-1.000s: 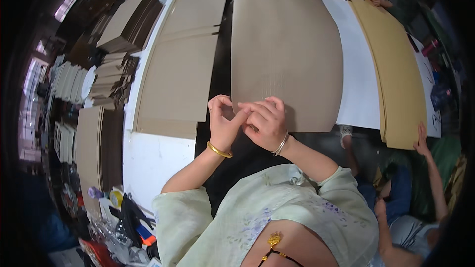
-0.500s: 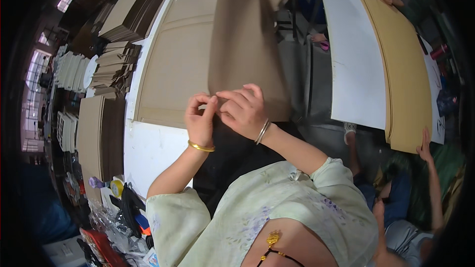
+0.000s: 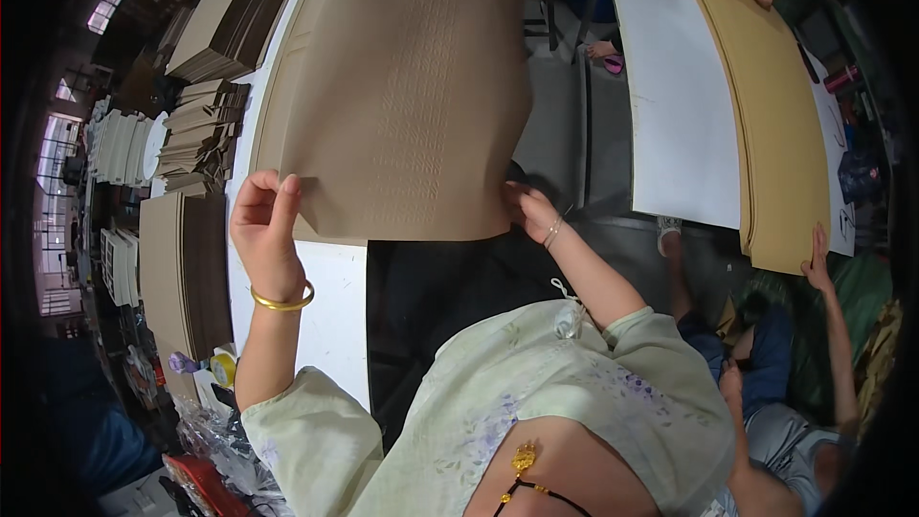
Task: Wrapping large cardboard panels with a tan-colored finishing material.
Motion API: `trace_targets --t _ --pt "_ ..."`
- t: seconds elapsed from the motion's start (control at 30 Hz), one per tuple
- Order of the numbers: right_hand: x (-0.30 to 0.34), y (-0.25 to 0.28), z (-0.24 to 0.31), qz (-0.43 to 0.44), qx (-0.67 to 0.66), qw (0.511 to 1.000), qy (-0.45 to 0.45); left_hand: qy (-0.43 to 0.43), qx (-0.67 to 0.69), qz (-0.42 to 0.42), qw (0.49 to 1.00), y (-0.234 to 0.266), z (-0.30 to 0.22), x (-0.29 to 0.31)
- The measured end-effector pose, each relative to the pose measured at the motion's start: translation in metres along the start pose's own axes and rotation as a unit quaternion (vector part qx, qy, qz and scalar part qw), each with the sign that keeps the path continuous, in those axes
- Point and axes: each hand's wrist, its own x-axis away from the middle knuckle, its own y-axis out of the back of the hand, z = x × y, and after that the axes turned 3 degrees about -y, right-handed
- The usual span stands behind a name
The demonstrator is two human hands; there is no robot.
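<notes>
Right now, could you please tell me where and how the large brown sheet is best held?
Probably by both side edges near its close end, from left and right together: the large brown sheet is broad and thin, with its right edge bowed. The left grip pinches the left edge; the right grip is at the right.

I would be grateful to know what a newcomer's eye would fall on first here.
First, probably, the large brown sheet in the upper middle, its left edge pinched by the left hand and the right hand at its right edge. Next, perhaps, the long yellow sheets on the white table at the right, and the gold bracelet on the left wrist.
</notes>
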Motion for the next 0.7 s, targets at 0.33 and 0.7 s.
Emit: trace_targets --t 0.33,0.7 --pt "0.062 0.013 0.023 0.035 -0.076 0.991 0.105 -0.005 -0.041 -0.052 0.998 0.038 -0.003 -0.001" --pt "0.084 -0.021 -0.002 -0.031 0.023 0.993 0.115 0.124 -0.119 -0.142 0.975 0.113 0.094 -0.01"
